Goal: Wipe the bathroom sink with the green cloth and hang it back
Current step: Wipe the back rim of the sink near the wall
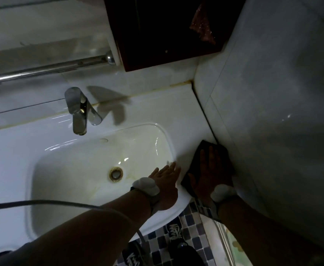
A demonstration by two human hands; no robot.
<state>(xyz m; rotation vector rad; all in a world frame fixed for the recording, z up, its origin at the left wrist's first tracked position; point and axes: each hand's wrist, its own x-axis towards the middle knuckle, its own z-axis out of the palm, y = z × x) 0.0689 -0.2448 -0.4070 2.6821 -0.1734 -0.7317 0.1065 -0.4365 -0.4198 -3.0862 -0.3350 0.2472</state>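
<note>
The white bathroom sink (48, 150) fills the lower left, with a brass-ringed drain (116, 174) in its basin. A cloth (201, 150), dark in this dim light, lies spread flat on the sink's right ledge against the wall. My right hand (210, 173) presses flat on top of the cloth, fingers spread. My left hand (165, 179) rests flat and open on the basin's right rim, just left of the cloth and holding nothing.
A chrome faucet (79, 110) stands at the back of the sink. A metal towel bar (42, 71) runs along the wall above. A dark cabinet (163, 31) hangs at top centre. A tiled wall (272, 93) bounds the right side. A grey cable (61, 203) crosses the basin front.
</note>
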